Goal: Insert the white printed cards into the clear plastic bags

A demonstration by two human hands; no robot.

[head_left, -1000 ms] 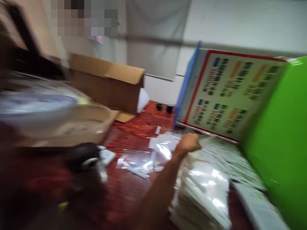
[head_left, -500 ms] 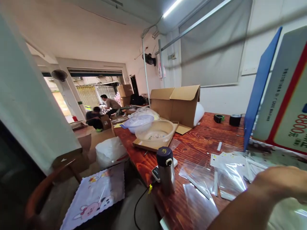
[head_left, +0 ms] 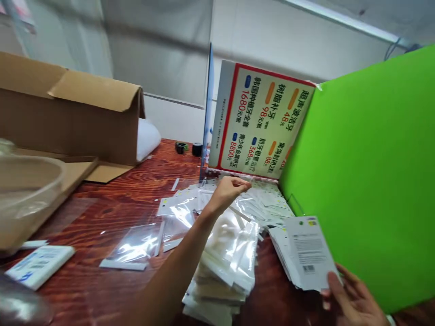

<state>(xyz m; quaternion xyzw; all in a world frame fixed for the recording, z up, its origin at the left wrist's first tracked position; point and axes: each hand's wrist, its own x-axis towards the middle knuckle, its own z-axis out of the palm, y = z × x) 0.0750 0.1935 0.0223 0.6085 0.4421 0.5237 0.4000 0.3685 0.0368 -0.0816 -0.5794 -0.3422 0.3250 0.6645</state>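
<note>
My right grip [head_left: 356,299] pinches a white card [head_left: 307,253], dark-printed, green and yellow marks near its upper edge; my left grip [head_left: 228,191] I cannot tell.

Bright green, deep red-brown

Plain bright green on the upright panel [head_left: 360,181]; red border, orange and blue labels on the pale signboard [head_left: 261,122]; dark grain across the red-brown tabletop [head_left: 136,192]; dark print on the white card [head_left: 309,253]
</note>
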